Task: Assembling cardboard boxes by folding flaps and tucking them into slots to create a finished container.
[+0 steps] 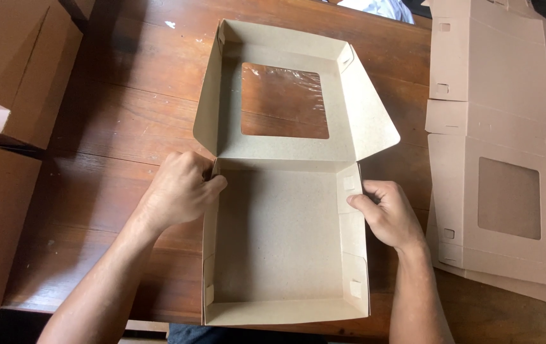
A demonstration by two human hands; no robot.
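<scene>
1. Windowed kraft cardboard box (285, 242) sits open at table centre, lid lying back toward 12 o'clock.
2. Left hand (180, 190) pinches its left wall.
3. Right hand (387, 213) pinches its right wall.
4. Flat box blanks (502, 146) lie at 3 o'clock.

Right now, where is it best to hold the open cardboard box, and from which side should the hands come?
Probably by its two upright side walls, near the hinge of the windowed lid. The left hand already pinches the left wall of the cardboard box and the right hand the right wall. Coming from the outside, thumbs over the rim, suits these thin walls; the lid lies flat behind.
</scene>
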